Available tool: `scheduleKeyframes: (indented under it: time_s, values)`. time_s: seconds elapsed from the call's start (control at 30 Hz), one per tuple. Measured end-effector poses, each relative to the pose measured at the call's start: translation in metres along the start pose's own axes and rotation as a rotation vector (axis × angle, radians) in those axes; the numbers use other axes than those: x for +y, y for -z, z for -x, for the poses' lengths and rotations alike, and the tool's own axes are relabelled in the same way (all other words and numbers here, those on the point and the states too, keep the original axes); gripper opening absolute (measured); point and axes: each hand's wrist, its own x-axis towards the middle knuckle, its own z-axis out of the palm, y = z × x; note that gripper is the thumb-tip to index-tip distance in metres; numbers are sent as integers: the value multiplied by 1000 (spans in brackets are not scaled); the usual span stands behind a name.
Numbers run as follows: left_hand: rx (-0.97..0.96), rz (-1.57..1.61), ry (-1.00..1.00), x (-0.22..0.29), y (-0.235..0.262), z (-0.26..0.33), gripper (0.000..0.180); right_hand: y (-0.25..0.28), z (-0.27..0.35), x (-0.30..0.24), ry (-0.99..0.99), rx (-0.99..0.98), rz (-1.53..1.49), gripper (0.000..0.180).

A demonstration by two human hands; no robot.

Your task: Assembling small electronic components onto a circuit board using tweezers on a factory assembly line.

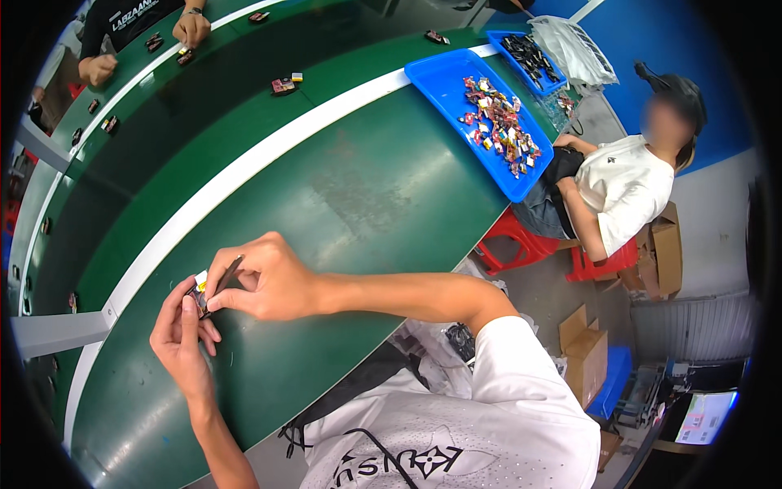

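Note:
My left hand (183, 330) pinches a small dark electronic-looking piece (201, 285) with a white and yellow part on it, just above the green worktop (350, 236). My right hand (273, 277) is closed round a slim dark tool (227, 272), which looks like tweezers. Its lower end meets the piece between the left fingertips. My fingers hide much of the piece and the tool's tip.
A blue tray (444, 77) of similar small pieces lies at the far right, beside a second blue tray (498, 42) of black parts. Small dark units (283, 85) lie along the green belt (236, 110). A person (631, 175) sits right; another person's hand (191, 28) works across.

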Motion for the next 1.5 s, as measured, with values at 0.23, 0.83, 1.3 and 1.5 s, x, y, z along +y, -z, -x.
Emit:
scheduleKeyframes:
  time_s: [0.23,0.83,1.3,1.5]
  values:
    - [-4,-4,-3,2,-2,-1,30,3,0,-5,-47,-8,10,11]
    - [-79,246,73,-6,11,0,29,-1,-2,-5,-77,-30,181,8]
    - [-103,328,9,-11,8,4,27,1,7,-4,-65,-21,158,15]
    - [-93,327,-91,-14,8,5,26,1,6,-7,-42,-25,138,16]
